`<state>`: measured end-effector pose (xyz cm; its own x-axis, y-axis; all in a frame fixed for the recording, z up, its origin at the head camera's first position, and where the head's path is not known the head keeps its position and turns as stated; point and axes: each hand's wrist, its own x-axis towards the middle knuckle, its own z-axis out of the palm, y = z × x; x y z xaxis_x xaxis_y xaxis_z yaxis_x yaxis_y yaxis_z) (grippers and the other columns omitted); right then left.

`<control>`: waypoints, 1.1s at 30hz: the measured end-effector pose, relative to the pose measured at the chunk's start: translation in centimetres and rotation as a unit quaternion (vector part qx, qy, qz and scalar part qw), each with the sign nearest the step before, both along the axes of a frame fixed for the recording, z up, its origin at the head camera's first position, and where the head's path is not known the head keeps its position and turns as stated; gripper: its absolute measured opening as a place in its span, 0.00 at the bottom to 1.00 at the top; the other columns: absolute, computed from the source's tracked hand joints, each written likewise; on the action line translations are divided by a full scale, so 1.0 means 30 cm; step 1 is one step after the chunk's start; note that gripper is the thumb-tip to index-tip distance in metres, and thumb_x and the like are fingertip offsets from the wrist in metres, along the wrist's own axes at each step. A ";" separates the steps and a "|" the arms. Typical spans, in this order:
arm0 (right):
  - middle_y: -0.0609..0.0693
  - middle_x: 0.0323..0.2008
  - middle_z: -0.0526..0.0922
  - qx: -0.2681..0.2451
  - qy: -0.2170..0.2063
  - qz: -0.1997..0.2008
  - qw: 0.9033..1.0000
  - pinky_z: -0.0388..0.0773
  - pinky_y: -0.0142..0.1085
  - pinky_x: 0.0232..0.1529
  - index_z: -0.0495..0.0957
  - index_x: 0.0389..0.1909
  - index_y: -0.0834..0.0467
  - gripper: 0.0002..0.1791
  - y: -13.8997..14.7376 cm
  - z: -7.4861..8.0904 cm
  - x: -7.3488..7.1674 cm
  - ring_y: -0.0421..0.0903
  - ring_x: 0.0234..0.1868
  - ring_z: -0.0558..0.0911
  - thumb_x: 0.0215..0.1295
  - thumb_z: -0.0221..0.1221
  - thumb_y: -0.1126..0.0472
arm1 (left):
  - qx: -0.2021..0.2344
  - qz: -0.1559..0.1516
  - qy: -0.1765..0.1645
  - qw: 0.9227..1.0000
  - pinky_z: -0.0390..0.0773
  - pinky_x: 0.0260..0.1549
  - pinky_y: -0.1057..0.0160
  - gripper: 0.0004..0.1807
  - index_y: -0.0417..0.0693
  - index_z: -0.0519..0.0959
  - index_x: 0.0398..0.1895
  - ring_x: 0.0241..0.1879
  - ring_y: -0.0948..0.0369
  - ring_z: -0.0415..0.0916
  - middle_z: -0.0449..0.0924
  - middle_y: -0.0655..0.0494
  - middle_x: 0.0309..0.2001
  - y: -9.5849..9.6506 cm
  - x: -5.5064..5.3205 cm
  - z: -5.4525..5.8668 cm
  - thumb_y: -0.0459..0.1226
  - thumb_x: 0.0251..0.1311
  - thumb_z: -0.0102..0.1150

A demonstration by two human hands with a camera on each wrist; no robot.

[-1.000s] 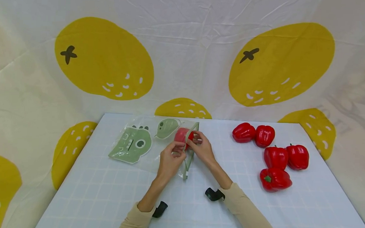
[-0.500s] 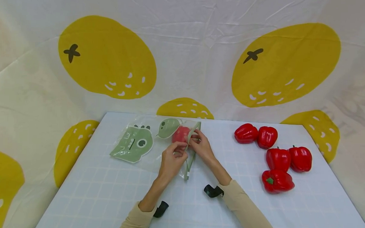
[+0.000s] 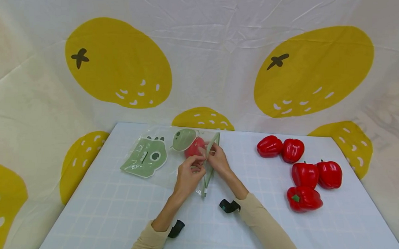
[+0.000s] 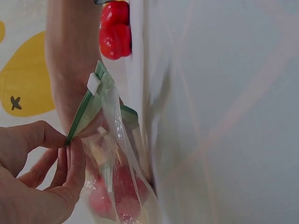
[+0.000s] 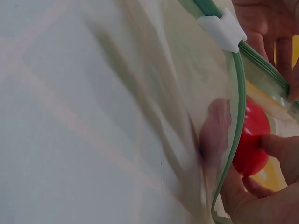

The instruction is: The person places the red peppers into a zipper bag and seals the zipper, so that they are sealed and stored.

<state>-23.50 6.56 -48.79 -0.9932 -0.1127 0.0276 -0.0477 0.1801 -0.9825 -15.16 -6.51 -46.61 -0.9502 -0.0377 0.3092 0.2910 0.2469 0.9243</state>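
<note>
A clear zip bag (image 3: 147, 159) with green cartoon prints lies towards the back of the table, its green-edged mouth facing right. My left hand (image 3: 189, 175) pinches one green edge of that mouth between thumb and fingers. A red bell pepper (image 3: 194, 148) shows through the plastic, just inside the opening. Reaching in at the mouth, my right hand (image 3: 219, 160) holds this pepper; in the right wrist view the thumb rests on its near side and the fingers are partly behind the film. A white slider (image 5: 224, 30) sits at one end of the zip.
Several more red bell peppers (image 3: 304, 175) stand on the right side of the white table (image 3: 117, 217). Behind the table hangs a pale cloth (image 3: 208, 59) printed with yellow fruit. Black wrist devices (image 3: 229, 206) sit at the beige sleeves (image 3: 265, 222).
The pepper has moved left, from the bag's mouth to farther inside, and my right hand has followed it in. My left hand keeps its pinch on the bag's edge.
</note>
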 end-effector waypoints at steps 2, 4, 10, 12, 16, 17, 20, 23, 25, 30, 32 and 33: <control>0.63 0.53 0.83 0.006 0.000 -0.008 1.000 0.81 0.37 0.47 0.78 0.59 0.65 0.22 -0.009 0.001 -0.003 0.58 0.52 0.85 0.68 0.65 0.58 | -0.005 -0.001 -0.001 1.000 0.87 0.40 0.57 0.15 0.34 0.84 0.46 0.36 0.53 0.82 0.83 0.39 0.41 -0.001 0.000 0.002 0.21 0.55 0.59; 0.62 0.53 0.83 0.015 0.003 -0.015 1.000 0.81 0.41 0.51 0.78 0.58 0.65 0.23 -0.016 0.002 -0.005 0.58 0.53 0.84 0.68 0.65 0.56 | -0.011 -0.002 0.000 1.000 0.87 0.40 0.58 0.15 0.34 0.84 0.46 0.37 0.52 0.82 0.83 0.39 0.41 -0.001 0.000 0.002 0.21 0.55 0.59; 0.61 0.51 0.85 0.040 0.016 -0.033 0.999 0.78 0.50 0.61 0.80 0.56 0.65 0.24 -0.034 -0.002 -0.016 0.57 0.57 0.82 0.67 0.67 0.53 | -0.017 -0.002 0.003 1.000 0.87 0.41 0.58 0.16 0.33 0.84 0.46 0.37 0.51 0.82 0.83 0.38 0.42 -0.001 0.003 0.003 0.21 0.54 0.60; 0.59 0.51 0.86 0.041 0.017 -0.030 0.999 0.77 0.49 0.61 0.81 0.56 0.63 0.24 -0.038 -0.001 -0.020 0.56 0.57 0.82 0.66 0.67 0.51 | -0.016 -0.001 0.003 1.000 0.87 0.40 0.57 0.16 0.33 0.84 0.46 0.37 0.51 0.82 0.83 0.38 0.42 0.001 0.005 0.006 0.20 0.53 0.60; 0.57 0.50 0.86 0.042 0.012 -0.025 0.999 0.78 0.48 0.59 0.81 0.55 0.61 0.25 -0.044 0.001 -0.026 0.54 0.56 0.82 0.65 0.68 0.48 | -0.019 0.014 0.008 1.000 0.87 0.39 0.58 0.15 0.33 0.84 0.44 0.36 0.52 0.83 0.84 0.40 0.41 0.004 0.007 0.007 0.20 0.52 0.61; 0.57 0.50 0.86 0.041 0.011 -0.023 0.999 0.78 0.48 0.59 0.81 0.55 0.61 0.26 -0.045 0.001 -0.028 0.53 0.56 0.82 0.65 0.68 0.47 | -0.021 0.021 0.009 1.000 0.87 0.38 0.58 0.14 0.33 0.84 0.43 0.36 0.52 0.83 0.84 0.40 0.40 0.005 0.008 0.008 0.20 0.52 0.61; 0.58 0.49 0.86 0.042 0.009 -0.022 0.999 0.78 0.48 0.59 0.81 0.55 0.62 0.26 -0.048 0.004 -0.029 0.54 0.55 0.82 0.65 0.68 0.47 | -0.025 0.043 0.009 0.999 0.87 0.37 0.58 0.12 0.32 0.84 0.41 0.34 0.53 0.84 0.85 0.41 0.38 0.009 0.011 0.008 0.21 0.52 0.62; 0.58 0.49 0.86 0.045 0.012 -0.024 0.999 0.77 0.49 0.60 0.81 0.54 0.63 0.25 -0.051 0.008 -0.029 0.55 0.55 0.82 0.65 0.67 0.48 | -0.031 0.067 0.010 0.997 0.87 0.35 0.60 0.10 0.32 0.84 0.39 0.32 0.53 0.84 0.86 0.43 0.34 0.014 0.012 0.006 0.22 0.52 0.64; 0.58 0.49 0.86 0.045 0.012 -0.025 0.999 0.77 0.49 0.60 0.82 0.54 0.63 0.25 -0.054 0.011 -0.028 0.55 0.55 0.82 0.65 0.68 0.48 | -0.037 0.079 0.010 0.996 0.86 0.33 0.62 0.09 0.34 0.84 0.37 0.30 0.55 0.84 0.86 0.47 0.31 0.016 0.012 0.005 0.23 0.52 0.65; 0.58 0.49 0.86 0.047 0.011 -0.025 0.999 0.77 0.49 0.60 0.82 0.54 0.63 0.24 -0.061 0.009 -0.034 0.55 0.55 0.82 0.65 0.68 0.49 | -0.045 0.091 0.006 0.995 0.83 0.30 0.66 0.07 0.38 0.85 0.35 0.26 0.59 0.83 0.85 0.53 0.26 0.017 0.013 0.003 0.24 0.53 0.66; 0.58 0.49 0.86 0.052 0.013 -0.025 0.998 0.77 0.49 0.60 0.82 0.53 0.63 0.25 -0.063 0.007 -0.038 0.55 0.55 0.82 0.65 0.69 0.48 | -0.046 0.092 0.004 0.995 0.83 0.30 0.66 0.07 0.39 0.85 0.35 0.26 0.60 0.83 0.85 0.54 0.26 0.017 0.013 0.002 0.24 0.53 0.67; 0.58 0.48 0.87 0.055 0.013 -0.024 0.998 0.77 0.48 0.60 0.83 0.54 0.63 0.25 -0.064 0.005 -0.041 0.55 0.55 0.82 0.64 0.69 0.48 | -0.048 0.092 0.003 0.995 0.83 0.31 0.66 0.07 0.39 0.85 0.35 0.26 0.60 0.83 0.85 0.54 0.26 0.017 0.013 0.002 0.24 0.53 0.67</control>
<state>-24.72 4.66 -48.63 -0.9967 -0.0685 0.0428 -0.0609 0.2896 -0.9552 -14.78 -6.00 -46.55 -0.9279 -0.1805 0.3261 0.2391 0.3830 0.8923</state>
